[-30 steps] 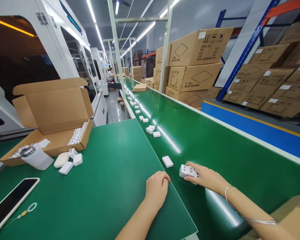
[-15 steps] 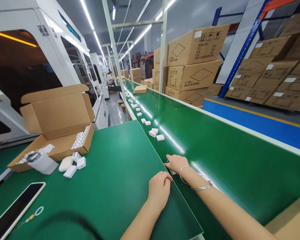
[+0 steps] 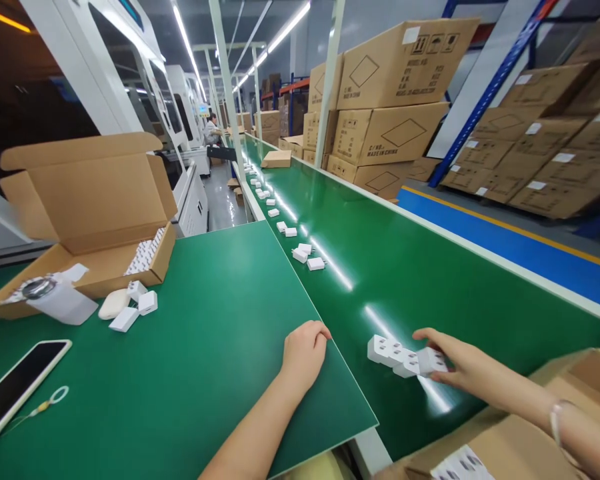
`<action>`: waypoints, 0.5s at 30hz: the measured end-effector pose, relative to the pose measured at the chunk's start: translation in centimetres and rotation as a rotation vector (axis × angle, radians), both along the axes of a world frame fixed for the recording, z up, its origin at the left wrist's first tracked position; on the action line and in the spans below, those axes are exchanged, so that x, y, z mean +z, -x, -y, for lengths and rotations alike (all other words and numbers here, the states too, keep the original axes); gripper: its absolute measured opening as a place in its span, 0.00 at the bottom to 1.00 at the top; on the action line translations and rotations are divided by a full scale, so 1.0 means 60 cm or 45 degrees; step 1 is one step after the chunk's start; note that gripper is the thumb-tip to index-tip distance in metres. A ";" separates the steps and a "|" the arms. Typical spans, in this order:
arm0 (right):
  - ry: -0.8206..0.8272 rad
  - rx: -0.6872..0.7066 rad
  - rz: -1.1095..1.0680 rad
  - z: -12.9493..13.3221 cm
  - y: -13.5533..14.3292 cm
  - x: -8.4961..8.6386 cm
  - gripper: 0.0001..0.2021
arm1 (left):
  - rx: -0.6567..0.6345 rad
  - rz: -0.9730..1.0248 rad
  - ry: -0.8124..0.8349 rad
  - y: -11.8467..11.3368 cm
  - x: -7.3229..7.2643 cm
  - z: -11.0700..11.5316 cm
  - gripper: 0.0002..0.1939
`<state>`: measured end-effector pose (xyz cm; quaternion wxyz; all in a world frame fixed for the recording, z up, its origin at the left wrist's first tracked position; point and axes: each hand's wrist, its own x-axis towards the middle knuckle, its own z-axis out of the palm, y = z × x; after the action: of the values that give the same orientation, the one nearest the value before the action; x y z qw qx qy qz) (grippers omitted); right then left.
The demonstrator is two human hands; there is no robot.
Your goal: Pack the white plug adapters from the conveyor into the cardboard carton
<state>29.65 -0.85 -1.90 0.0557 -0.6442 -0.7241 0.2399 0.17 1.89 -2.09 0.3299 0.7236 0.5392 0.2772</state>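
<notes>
My right hand has its thumb and fingers around a white plug-in charger over the green conveyor belt. That charger sits at the right end of a short row of white chargers, touching or nearly touching them. My left hand rests closed, fingers curled, near the right edge of the green tabletop; nothing shows in it. Farther up the belt, more white chargers lie in a loose line along its left side.
An open cardboard box with chargers stands on the left, near a white bottle, loose chargers and a phone. A carton with chargers inside is at lower right. Stacked cartons stand beyond the belt.
My right hand has moved right and nearer along the belt, from the tabletop edge to the row of chargers, which now shows. My view has turned slightly; my left hand stays near the edge.
</notes>
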 end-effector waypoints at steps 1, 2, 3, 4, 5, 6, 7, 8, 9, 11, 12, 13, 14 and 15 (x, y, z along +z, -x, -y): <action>0.005 0.019 -0.015 0.004 0.011 -0.006 0.26 | -0.002 0.003 0.002 0.000 0.001 0.000 0.14; 0.009 0.035 -0.025 0.006 0.021 -0.010 0.29 | -0.004 0.003 0.005 0.001 0.001 0.000 0.14; 0.012 0.046 -0.028 0.008 0.032 -0.013 0.33 | -0.005 0.002 0.007 0.001 0.002 0.000 0.14; 0.017 0.056 -0.025 0.010 0.042 -0.014 0.36 | -0.007 -0.002 0.009 0.001 0.003 0.000 0.14; 0.022 0.061 -0.017 0.011 0.052 -0.014 0.39 | -0.008 -0.006 0.011 0.001 0.004 0.001 0.14; 0.027 0.059 -0.002 0.012 0.061 -0.014 0.41 | -0.008 -0.010 0.012 0.001 0.004 0.001 0.14; 0.031 0.049 0.017 0.014 0.071 -0.013 0.40 | -0.007 -0.013 0.014 0.001 0.004 0.001 0.14; 0.038 0.033 0.040 0.016 0.081 -0.011 0.38 | -0.007 -0.014 0.016 0.000 0.004 0.001 0.14; 0.049 0.010 0.065 0.018 0.090 -0.009 0.35 | -0.006 -0.015 0.016 0.000 0.004 0.001 0.14; 0.080 -0.038 0.100 0.023 0.106 -0.004 0.31 | -0.007 -0.018 0.016 0.000 0.004 0.002 0.14; 0.097 -0.057 0.106 0.025 0.112 -0.001 0.29 | -0.010 -0.021 0.016 0.000 0.004 0.002 0.14; 0.113 -0.073 0.104 0.026 0.116 0.002 0.28 | -0.014 -0.024 0.017 0.000 0.005 0.002 0.14; 0.123 -0.091 0.095 0.027 0.118 0.005 0.27 | -0.017 -0.028 0.018 0.000 0.005 0.001 0.14; 0.130 -0.111 0.077 0.026 0.117 0.008 0.26 | -0.018 -0.032 0.020 0.000 0.005 0.001 0.14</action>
<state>22.65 -2.41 -1.41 0.0114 -0.6841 -0.6836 0.2541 0.15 1.81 -1.78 0.3307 0.7283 0.5402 0.2614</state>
